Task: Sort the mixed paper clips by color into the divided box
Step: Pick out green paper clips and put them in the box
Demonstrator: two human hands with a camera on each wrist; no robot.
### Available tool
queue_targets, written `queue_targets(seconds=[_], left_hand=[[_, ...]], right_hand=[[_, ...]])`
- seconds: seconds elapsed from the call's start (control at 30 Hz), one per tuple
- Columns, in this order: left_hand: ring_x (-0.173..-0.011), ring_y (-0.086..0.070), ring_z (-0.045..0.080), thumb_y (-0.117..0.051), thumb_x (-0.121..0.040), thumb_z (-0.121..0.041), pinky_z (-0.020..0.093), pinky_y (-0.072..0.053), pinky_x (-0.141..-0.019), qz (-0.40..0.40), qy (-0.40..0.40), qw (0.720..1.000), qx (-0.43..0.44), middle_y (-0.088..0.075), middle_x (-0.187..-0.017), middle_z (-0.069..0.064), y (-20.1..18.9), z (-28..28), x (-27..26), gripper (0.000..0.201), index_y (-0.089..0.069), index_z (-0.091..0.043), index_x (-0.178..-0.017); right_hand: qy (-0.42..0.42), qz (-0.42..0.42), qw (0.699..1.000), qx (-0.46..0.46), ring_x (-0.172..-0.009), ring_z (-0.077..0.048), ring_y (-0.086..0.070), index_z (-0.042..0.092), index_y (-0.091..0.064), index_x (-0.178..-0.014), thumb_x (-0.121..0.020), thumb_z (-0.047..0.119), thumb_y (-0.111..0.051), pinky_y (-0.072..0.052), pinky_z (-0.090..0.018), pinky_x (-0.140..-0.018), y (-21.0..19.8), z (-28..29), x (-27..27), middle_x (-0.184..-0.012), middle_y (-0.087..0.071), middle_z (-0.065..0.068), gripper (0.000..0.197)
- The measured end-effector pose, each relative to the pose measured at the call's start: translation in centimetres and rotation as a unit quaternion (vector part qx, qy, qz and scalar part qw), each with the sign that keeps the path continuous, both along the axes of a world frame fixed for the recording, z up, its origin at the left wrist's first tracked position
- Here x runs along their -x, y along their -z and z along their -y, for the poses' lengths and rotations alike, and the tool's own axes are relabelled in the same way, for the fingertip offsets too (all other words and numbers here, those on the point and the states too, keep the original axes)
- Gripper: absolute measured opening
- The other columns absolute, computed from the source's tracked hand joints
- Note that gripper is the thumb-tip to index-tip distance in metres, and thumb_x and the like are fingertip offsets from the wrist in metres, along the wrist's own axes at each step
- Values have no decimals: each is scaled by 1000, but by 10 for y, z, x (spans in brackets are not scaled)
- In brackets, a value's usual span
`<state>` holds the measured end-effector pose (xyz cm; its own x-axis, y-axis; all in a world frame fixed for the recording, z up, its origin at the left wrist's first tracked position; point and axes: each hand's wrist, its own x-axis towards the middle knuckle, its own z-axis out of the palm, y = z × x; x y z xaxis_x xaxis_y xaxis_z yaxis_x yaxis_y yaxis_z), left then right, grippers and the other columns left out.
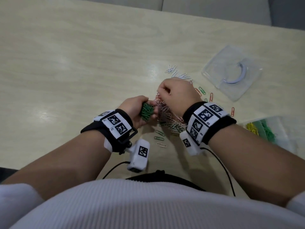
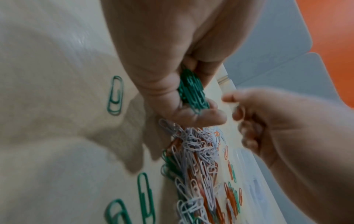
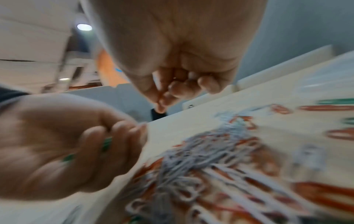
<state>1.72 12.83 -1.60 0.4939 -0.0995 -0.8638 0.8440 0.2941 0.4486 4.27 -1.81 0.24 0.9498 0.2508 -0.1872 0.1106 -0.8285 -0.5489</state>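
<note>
A mixed pile of paper clips [image 1: 166,113], white, orange and green, lies on the table [image 1: 74,63] between the two hands. The left hand [image 1: 137,111] curls around a bunch of green clips [image 1: 146,111], just left of the pile. The right hand [image 1: 176,91] hovers over the pile with its fingers curled and thumb against fingertip; whether it pinches a clip I cannot tell. The divided box [image 1: 279,128], holding yellow and green clips, sits at the right edge, and a clear lid [image 1: 231,71] lies beyond it.

A pale wood-grain table [image 1: 82,63] carries a clear plastic lid [image 1: 231,73].
</note>
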Motion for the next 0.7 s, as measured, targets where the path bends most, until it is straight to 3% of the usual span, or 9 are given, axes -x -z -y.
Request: queue_targets(seconds=[0.1,0.2,0.37,0.53,0.7], left_hand=[[-50,-56,18,-34,-101,-22,21,-50,-45,5,26,1000,2,-59,-62,11,-2,4,3,38,-57,-7,-74],[-53,-56,17,-34,-100,-22,21,-50,-46,6,49,999,-17,-60,-64,10,-4,7,6,37,-57,-9,-73],[-52,-59,15,-36,-100,-22,22,-50,-47,8,66,997,-24,-62,-64,8,-7,11,6,35,-57,-11,-74],[-52,-58,15,-37,-98,-20,21,-50,-47,9,68,997,-25,-61,-63,8,-8,15,5,32,-56,-11,-74],[-52,-57,15,-37,-99,-21,20,-50,-47,4,73,997,-24,-60,-62,7,-8,16,5,33,-55,-12,-73]], right_hand=[[82,0,994,73,-87,-20,-57,20,-64,-99,-96,23,-42,-46,-31,-74,12,33,-12,-104,-58,-4,23],[29,-34,989,139,-92,-25,-59,29,-63,-113,-96,27,-42,-51,-39,-83,21,46,-14,-112,-57,-4,27],[32,-21,981,192,-86,-25,-57,23,-60,-96,-90,22,-48,-51,-40,-79,28,52,-8,-101,-55,-3,13],[94,-46,981,165,-89,-26,-56,18,-57,-102,-87,22,-52,-50,-40,-81,29,53,-10,-102,-55,-5,16],[70,-60,978,185,-88,-26,-58,17,-60,-98,-89,23,-51,-52,-40,-80,31,48,-15,-104,-56,-5,14]])
